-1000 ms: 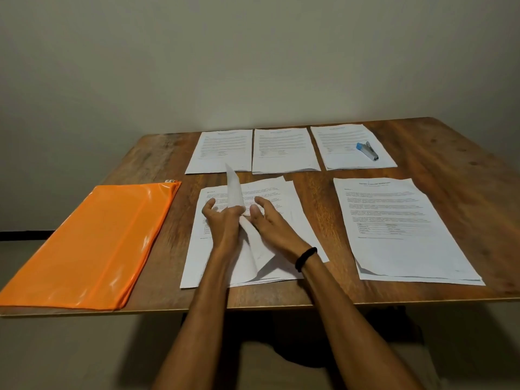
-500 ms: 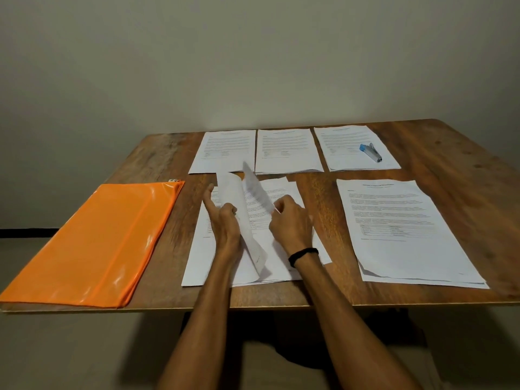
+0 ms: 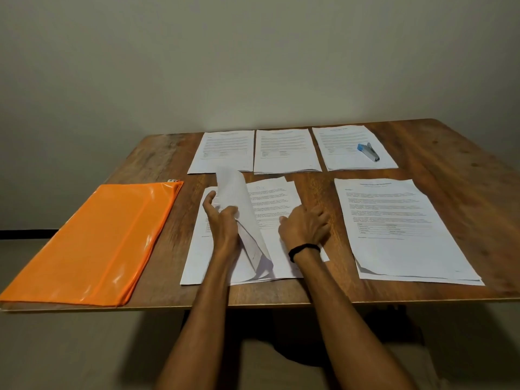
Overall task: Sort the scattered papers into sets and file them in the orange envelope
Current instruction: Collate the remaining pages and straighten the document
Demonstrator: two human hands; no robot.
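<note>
My left hand (image 3: 222, 223) grips a lifted sheet (image 3: 235, 190), curled up off the near middle pile (image 3: 270, 198). My right hand (image 3: 305, 228) rests on that pile's right side with fingers bent, and I cannot tell whether they pinch a page. The orange envelope (image 3: 92, 243) lies flat at the near left corner of the table (image 3: 455, 175), apart from the papers; another pile (image 3: 399, 220) lies near right, and 3 far stacks (image 3: 285, 153) sit in a row, the rightmost bearing a blue stapler (image 3: 368, 152).
</note>
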